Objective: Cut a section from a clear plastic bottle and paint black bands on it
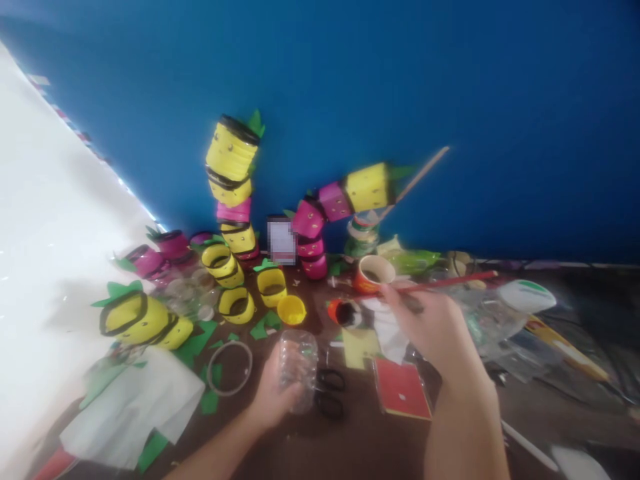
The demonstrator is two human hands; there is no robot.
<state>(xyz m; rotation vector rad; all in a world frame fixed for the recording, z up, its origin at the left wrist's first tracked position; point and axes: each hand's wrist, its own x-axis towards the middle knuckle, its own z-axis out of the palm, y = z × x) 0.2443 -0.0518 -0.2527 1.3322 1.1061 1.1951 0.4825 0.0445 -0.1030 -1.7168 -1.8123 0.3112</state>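
Note:
My left hand (280, 387) is wrapped round a clear plastic piece (304, 370), low in the middle of the view, beside black-handled scissors (331, 393). My right hand (425, 320) pinches a long red brush-like stick (455, 281). Its left end lies near a small paint container (346, 312) with dark contents. Just behind the right fingers stands an orange and white cup (373, 273). Motion blur hides the stick's tip. Several yellow cups with black rims stand left of centre, one of them here (237, 305), near a plain yellow cup (291, 310).
Stacked yellow and pink containers (233, 157) lean against the blue wall. A clear ring (230, 368), white cloth or paper (135, 407) and green scraps (153, 450) lie left. Right are a red packet (403, 388), a yellow cutter (567, 347) and clear plastic (520, 333).

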